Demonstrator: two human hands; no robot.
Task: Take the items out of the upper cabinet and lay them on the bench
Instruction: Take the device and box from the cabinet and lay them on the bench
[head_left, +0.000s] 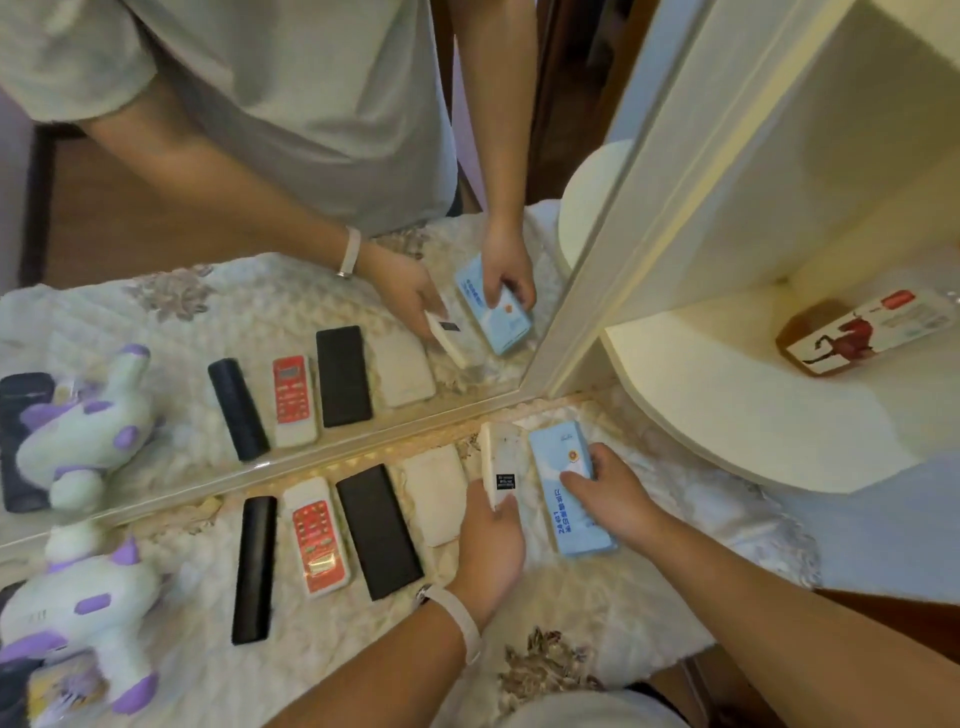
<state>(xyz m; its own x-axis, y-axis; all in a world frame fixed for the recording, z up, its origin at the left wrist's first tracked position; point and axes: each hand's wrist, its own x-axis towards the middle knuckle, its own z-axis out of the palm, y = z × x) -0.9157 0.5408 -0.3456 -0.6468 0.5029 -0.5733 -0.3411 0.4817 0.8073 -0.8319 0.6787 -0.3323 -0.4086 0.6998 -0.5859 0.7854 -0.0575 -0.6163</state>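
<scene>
My left hand (491, 545) grips the near end of a cream-white slim box (497, 460) with a black label, tilted on its edge on the bench's white quilted cloth (649, 597). My right hand (608, 493) holds a light blue box (566, 499) lying flat right beside it, fingers curled over its right edge. To the left, laid in a row, are a white flat case (434, 491), a black slab (379, 530), a red-and-white remote (317, 535) and a black bar (254, 566). A box with a red figure (862, 332) lies on the cabinet shelf (727, 395).
A mirror (260, 260) behind the bench reflects the row, my arms and my torso. A white-and-purple plush unicorn (88, 613) lies at the bench's left end. The rounded shelf overhangs the bench at the right. The cloth's near edge has floral patches (550, 660).
</scene>
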